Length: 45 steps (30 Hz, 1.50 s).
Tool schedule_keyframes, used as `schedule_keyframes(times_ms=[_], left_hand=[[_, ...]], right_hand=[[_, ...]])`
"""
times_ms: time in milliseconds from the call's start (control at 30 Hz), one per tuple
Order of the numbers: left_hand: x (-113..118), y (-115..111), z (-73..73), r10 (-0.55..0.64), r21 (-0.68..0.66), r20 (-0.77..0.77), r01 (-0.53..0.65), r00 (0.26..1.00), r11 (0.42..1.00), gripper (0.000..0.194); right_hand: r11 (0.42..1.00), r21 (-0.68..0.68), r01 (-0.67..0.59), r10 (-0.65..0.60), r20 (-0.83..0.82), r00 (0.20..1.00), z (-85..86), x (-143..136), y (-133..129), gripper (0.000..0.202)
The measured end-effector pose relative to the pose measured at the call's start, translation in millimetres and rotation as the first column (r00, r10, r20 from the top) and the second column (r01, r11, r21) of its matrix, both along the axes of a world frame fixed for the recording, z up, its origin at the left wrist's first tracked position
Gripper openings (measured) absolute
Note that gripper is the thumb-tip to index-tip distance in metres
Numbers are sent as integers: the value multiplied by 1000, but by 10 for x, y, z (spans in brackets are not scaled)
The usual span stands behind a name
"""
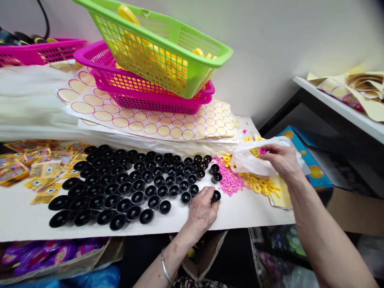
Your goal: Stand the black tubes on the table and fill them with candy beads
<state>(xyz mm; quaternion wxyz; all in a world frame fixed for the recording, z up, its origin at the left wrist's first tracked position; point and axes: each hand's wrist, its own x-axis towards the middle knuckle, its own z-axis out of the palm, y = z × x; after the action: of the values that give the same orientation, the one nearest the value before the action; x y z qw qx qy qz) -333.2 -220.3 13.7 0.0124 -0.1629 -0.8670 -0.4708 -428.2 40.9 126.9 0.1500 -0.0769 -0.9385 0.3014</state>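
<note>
Cup (215, 196), small and black, is gripped by the fingers of the left hand (202, 210), beside pink bits (230, 180) on the worktop (240, 214). Right hand (282, 158) has its fingers close together at a white bag (246, 162), something pink (263, 151) by the tips, can't tell if it's gripped. Imo if that bag tips, its colourful beads (255, 152) could spill everywhere, and a stray left knuckle might topple nearby black cups (185, 197)
</note>
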Motion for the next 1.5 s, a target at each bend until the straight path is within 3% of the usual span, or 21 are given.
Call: schedule_keyframes(times_ms=[33,100,200,400,567,633,700,733,800,933,1033,1133,1200,1300,1367,1500], left_hand=[[-3,2,-1,2,0,-3,-2,1000,1000,21],[-9,11,-8,10,4,-9,-10,1000,1000,23],[-14,22,-20,23,13,-18,-23,1000,1000,25],[-17,16,-26,18,9,-5,-18,1000,1000,25],[-36,16,-73,19,23,14,-20,1000,1000,25],[-41,20,-86,15,31,18,-15,1000,999,26],[-41,25,-88,16,35,19,-16,1000,999,27],[-40,27,-85,15,35,18,-16,1000,999,27],[-36,30,-76,13,31,14,-14,1000,999,27],[-26,29,-51,14,12,5,-14,1000,1000,26],[-20,26,-26,18,5,5,-18,1000,1000,25],[-18,22,-1,18,4,8,-18,1000,1000,24],[-18,20,10,18,5,8,-18,1000,1000,25],[-19,20,7,16,-2,9,-16,1000,1000,26],[-17,23,-2,20,-4,6,-20,1000,1000,27],[-12,27,-12,26,4,7,-26,1000,1000,27]], right_hand=[[991,99,90,-98,87,991,-47,-33,140,22],[942,308,137,-209,214,954,-161,-137,305,19],[928,369,52,-166,287,943,-330,-335,304,14],[986,99,-134,106,247,963,-452,-481,191,16],[985,-140,-104,113,58,992,-389,-307,300,30],[934,-336,-119,110,-45,993,-322,-217,251,28],[834,-523,-175,125,-130,984,-230,-125,107,25],[794,-571,-210,150,-151,977,-180,-81,5,24],[768,-577,-278,238,-145,960,-93,-5,-235,23],[804,-412,-429,466,-12,885,-61,53,-687,16],[807,-36,-590,590,88,802,-130,22,-900,14],[665,395,-634,600,222,768,-187,-15,-1020,21],[549,553,-626,572,298,764,-209,-26,-1074,20],[420,644,-640,567,364,739,-228,-24,-1142,16],[364,676,-641,567,386,728,-232,-16,-1178,14],[346,712,-611,565,362,742,-213,9,-1199,15]])
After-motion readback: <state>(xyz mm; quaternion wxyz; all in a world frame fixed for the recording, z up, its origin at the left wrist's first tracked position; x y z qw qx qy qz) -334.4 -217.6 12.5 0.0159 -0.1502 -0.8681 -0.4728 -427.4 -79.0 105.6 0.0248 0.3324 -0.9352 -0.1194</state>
